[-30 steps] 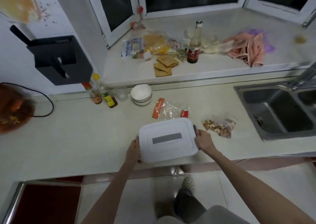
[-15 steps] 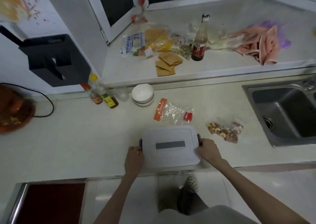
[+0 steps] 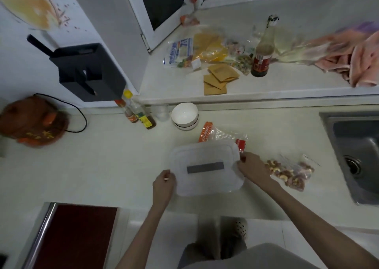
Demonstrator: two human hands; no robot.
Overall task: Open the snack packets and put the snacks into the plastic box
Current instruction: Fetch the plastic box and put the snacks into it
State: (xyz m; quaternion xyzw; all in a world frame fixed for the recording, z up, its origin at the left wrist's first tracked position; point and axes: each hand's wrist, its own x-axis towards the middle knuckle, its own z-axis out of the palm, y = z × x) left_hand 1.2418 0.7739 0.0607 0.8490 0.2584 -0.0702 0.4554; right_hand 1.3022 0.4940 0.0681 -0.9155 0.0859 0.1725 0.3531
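Plastic box [image 3: 207, 167] sits near the front edge of the table [image 3: 102, 166], with its white lid still on. The left hand [image 3: 164, 183] is curled at its left side and the right hand [image 3: 251, 169] pinches the lid's right corner. If the lid pops off fast, the box could slide off the edge or bump the bag of nuts [image 3: 291, 173] just beside it. The clear snack packet [image 3: 221, 134] is partly hidden behind the box. I cannot tell if the left fingers really touch the box.
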